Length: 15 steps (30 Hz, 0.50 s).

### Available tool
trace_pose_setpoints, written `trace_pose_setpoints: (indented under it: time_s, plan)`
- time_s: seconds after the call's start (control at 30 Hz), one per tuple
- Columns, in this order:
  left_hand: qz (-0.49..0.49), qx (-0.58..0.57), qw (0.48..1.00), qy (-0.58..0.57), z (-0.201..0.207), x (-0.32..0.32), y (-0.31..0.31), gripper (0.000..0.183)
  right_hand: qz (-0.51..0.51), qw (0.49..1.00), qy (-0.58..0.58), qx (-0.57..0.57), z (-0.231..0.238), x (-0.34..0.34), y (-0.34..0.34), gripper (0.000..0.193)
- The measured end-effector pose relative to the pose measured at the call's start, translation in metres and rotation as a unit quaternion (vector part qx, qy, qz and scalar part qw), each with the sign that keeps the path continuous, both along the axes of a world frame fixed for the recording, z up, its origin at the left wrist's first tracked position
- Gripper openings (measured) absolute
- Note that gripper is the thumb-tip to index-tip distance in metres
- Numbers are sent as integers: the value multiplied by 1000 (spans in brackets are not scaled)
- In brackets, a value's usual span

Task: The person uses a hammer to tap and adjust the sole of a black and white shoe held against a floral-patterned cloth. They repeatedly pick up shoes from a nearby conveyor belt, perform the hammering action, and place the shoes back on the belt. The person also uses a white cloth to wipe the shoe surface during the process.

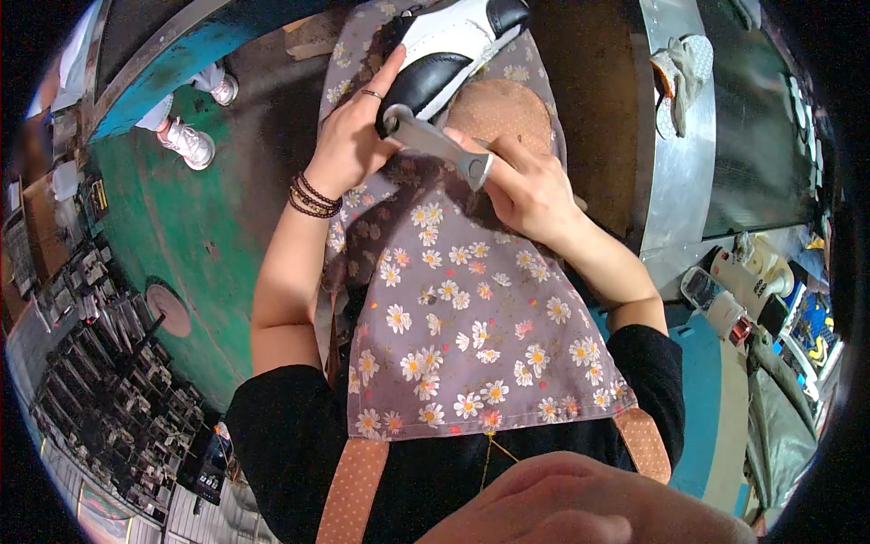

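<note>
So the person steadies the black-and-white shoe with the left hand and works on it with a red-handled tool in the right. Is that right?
Not quite: the head view shows the tool is grey metal, not red-handled. The left hand does steady the black-and-white shoe, and the right hand holds the tool.

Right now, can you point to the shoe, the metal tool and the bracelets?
shoe (449, 41): head view, on its white and black upper.
metal tool (439, 145): head view, on the middle of its grey handle.
bracelets (314, 198): head view, on the dark beads around the left wrist.
</note>
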<state>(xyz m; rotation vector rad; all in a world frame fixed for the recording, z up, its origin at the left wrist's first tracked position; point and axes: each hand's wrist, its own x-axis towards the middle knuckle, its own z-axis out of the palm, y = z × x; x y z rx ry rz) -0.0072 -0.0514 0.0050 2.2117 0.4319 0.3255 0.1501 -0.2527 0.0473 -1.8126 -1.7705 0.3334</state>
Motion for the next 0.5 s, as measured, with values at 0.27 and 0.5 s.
trace_pose_setpoints:
  time_s: [0.27, 0.5]
  plan:
    - [23, 26, 999, 22, -5, -5, 0, 101, 13, 999, -4, 50, -19, 1, 6, 66]
    - [37, 4, 999, 34, 4, -2, -1, 103, -81, 951, 73, 291, -2, 7, 0, 41]
